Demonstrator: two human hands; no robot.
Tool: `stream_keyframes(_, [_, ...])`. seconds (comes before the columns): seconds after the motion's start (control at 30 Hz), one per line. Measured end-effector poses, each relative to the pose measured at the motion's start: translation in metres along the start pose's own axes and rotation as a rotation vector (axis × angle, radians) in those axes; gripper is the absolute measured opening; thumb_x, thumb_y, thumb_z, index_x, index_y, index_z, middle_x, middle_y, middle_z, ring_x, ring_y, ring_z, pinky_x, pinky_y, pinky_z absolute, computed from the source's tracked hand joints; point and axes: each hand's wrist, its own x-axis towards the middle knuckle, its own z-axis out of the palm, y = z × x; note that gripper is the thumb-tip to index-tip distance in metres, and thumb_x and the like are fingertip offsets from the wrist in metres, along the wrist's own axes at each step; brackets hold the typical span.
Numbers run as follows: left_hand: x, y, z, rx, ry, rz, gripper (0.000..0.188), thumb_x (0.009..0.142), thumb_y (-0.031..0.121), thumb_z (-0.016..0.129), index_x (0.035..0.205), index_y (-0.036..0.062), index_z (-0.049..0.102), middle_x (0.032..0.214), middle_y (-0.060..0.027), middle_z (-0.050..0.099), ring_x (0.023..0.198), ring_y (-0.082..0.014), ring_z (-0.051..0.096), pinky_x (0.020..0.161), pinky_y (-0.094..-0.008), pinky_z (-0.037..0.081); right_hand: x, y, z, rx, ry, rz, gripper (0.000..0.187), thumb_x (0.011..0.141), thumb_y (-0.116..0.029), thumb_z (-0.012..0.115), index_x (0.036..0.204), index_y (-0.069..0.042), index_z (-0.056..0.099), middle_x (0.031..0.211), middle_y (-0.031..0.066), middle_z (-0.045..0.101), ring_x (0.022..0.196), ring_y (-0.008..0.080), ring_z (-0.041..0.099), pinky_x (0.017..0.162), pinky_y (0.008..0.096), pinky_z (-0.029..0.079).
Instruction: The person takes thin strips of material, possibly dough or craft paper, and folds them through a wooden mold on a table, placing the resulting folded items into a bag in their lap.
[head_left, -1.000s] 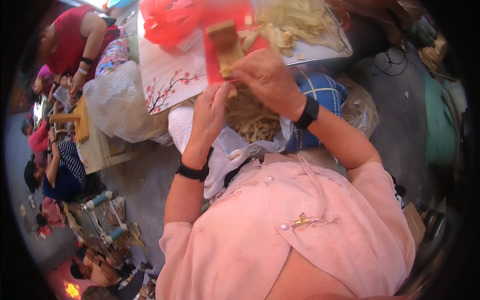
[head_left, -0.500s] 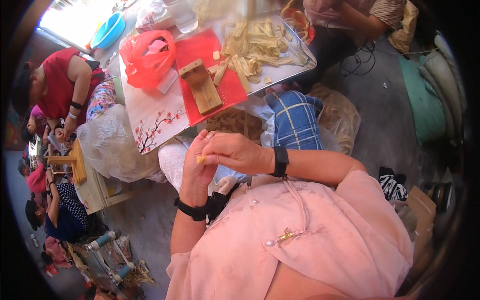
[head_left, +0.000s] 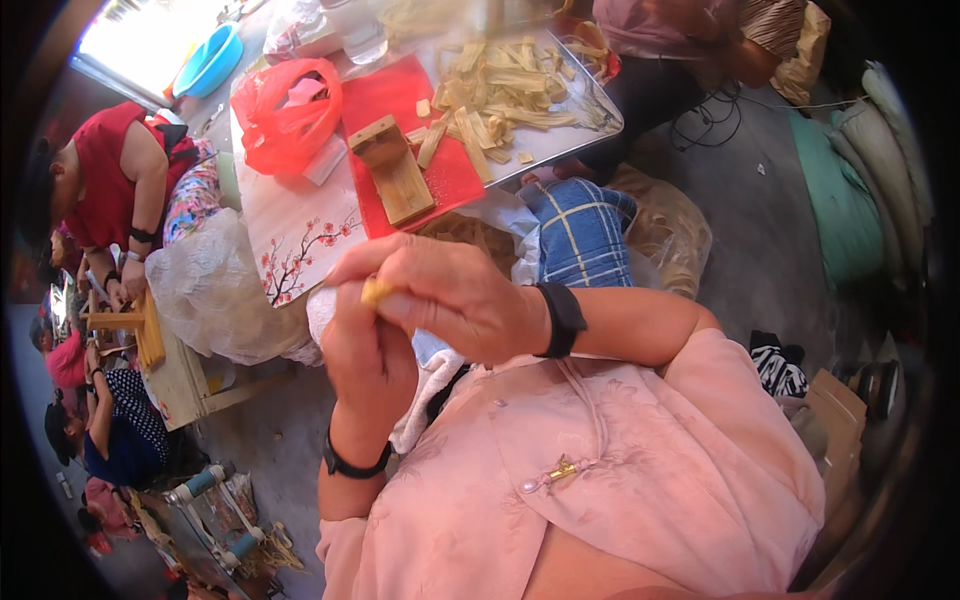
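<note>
My two hands meet in front of my chest, just short of the table. Between the thumb and fingers of my right hand (head_left: 455, 295) is a small yellow piece (head_left: 376, 291), too small to name. My left hand (head_left: 365, 350) is closed with curled fingers and presses against the right one at that piece. What the left fingers hold is hidden. Beyond the hands, an L-shaped wooden block (head_left: 405, 190) with a raised end rests on a red mat (head_left: 455, 185). To its right lies a loose heap of flat pale-yellow strips (head_left: 500, 85).
A red plastic bag (head_left: 285, 125) sits on the table (head_left: 300, 215) left of the mat. Under the table edge are a blue checked cloth (head_left: 580, 235) and clear plastic bags. People work at the left, around a wooden bench (head_left: 185, 385); another person sits across the table.
Both hands have come up and closer to the camera. My left fingers, straighter before, are now curled against the right hand. The yellow piece stays in my right fingers.
</note>
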Motion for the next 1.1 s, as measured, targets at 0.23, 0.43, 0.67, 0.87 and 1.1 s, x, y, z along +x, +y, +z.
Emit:
stream_keyframes(0.23, [-0.001,0.024,-0.015,-0.133,0.036,0.216,0.009,0.082,0.001,0.058,0.090,0.0046,0.053,0.082,-0.0134,0.064,0.066,-0.0292,0.062,0.063,-0.0357,0.049,-0.002,-0.028,0.013,0.202,0.032,-0.210,0.011,0.091,-0.009,0.056,0.092,0.002,0.056,0.105,0.0163,0.058,0.088,0.0267,0.062,0.075,0.0314,0.050])
stream_keyframes(0.43, [0.025,-0.041,0.010,0.260,0.294,0.365,0.029,0.077,-0.009,0.055,0.105,0.0003,0.054,0.114,-0.0188,0.056,0.095,-0.0277,0.059,0.076,-0.0358,0.049,0.005,0.008,-0.002,0.611,0.210,0.529,0.008,0.091,-0.014,0.060,0.094,-0.007,0.059,0.076,-0.0029,0.059,0.061,0.0002,0.048,0.045,0.0145,0.032])
stream_keyframes(0.67, [0.020,-0.058,0.029,0.049,0.065,0.100,0.030,0.074,-0.010,0.056,0.102,0.0012,0.056,0.101,-0.0155,0.058,0.089,-0.0301,0.059,0.075,-0.0362,0.049,-0.007,0.042,-0.004,-0.179,0.148,0.266,0.011,0.092,-0.014,0.055,0.087,-0.004,0.058,0.071,0.0010,0.059,0.058,0.0049,0.049,0.048,0.0196,0.035])
stream_keyframes(0.87, [0.001,-0.059,0.039,-0.380,0.075,-0.365,0.013,0.083,0.000,0.055,0.096,0.0007,0.056,0.086,-0.0148,0.056,0.080,-0.0297,0.056,0.071,-0.0324,0.047,0.003,0.045,-0.022,0.416,0.037,0.894,0.021,0.093,-0.020,0.050,0.079,-0.004,0.054,0.061,-0.0031,0.048,0.053,0.0038,0.042,0.045,0.0206,0.031])
stream_keyframes(1.1, [0.002,-0.067,0.048,-0.133,0.165,-0.233,0.009,0.088,0.006,0.053,0.095,0.0000,0.055,0.083,-0.0118,0.054,0.078,-0.0264,0.054,0.072,-0.0316,0.045,-0.009,0.044,-0.011,-0.669,-0.018,0.028,0.018,0.089,-0.021,0.057,0.095,-0.004,0.054,0.078,0.0154,0.060,0.071,0.0352,0.060,0.056,0.0398,0.047])
